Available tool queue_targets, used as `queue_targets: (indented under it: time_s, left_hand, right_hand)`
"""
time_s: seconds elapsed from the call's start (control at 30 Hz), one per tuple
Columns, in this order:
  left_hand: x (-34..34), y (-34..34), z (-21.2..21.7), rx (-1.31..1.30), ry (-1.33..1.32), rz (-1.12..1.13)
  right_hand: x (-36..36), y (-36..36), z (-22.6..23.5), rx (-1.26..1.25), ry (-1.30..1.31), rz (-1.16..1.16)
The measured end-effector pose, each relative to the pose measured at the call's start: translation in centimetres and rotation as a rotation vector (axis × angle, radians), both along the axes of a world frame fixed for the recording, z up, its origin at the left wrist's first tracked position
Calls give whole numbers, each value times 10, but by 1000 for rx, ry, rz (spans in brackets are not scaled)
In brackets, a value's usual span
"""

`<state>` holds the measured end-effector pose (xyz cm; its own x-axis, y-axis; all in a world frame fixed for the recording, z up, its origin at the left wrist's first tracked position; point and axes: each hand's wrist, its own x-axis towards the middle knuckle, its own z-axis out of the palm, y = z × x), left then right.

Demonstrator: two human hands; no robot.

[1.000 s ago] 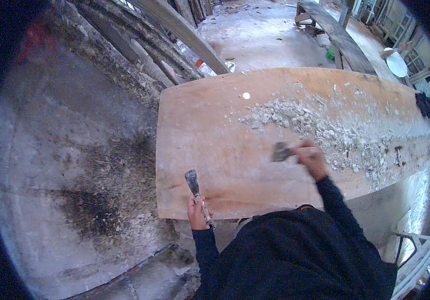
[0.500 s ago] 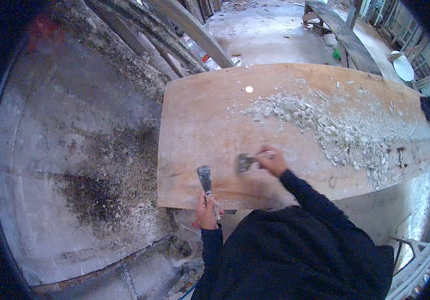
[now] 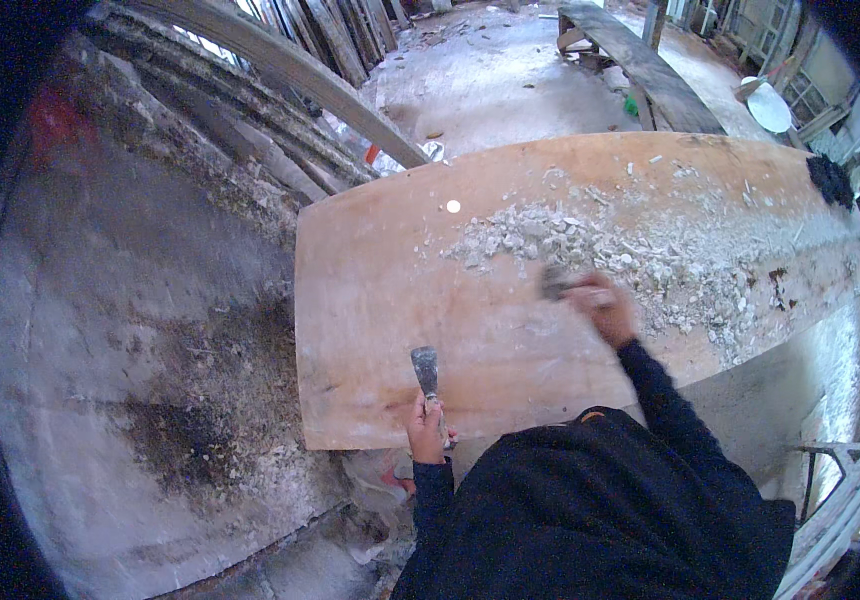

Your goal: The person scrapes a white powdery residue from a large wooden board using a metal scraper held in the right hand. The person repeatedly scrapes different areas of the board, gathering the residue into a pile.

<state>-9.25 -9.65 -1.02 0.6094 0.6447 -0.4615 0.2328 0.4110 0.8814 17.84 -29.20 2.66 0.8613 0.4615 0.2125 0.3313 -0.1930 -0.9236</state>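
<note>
My left hand [image 3: 427, 432] is closed round the handle of a putty knife [image 3: 425, 370], its grey blade pointing away from me over the near edge of a wooden board [image 3: 365, 310]. Farther right, my right hand [image 3: 606, 310] grips a second scraper [image 3: 554, 283]. That scraper's dark, flat head is smeared by motion, and it is low over the board beside a heap of pale flakes [image 3: 535, 236]. The flakes and dust spread over the board's middle and right side. Whether the right scraper touches the board, I cannot tell.
Left of the board lies a large grey panel [image 3: 100, 330] with dark stains and crumbs. Wooden beams [image 3: 290, 70] slant across the far left. Beyond the board stands a long dark bench [image 3: 640, 65]. A dark clump [image 3: 831, 181] sits at the board's far right corner.
My right hand has swept to the right and away with its scraper, up to the flakes. My left hand still holds the putty knife. The view has shifted slightly.
</note>
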Motion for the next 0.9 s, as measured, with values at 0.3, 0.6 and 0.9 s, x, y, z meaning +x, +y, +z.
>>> queue_targets:
  time_s: [0.3,0.6,0.9]
  left_hand:
    - [-9,-13,-10,18,-1,58]
    - [1,0,-36,22,1,29]
    - [48,12,-6,68,-10,-71]
  right_hand:
    - [-38,239,-50,-14,-19,307]
    - [97,156,-65,-81,230,-33]
    - [126,-30,-30,-45,220,-337]
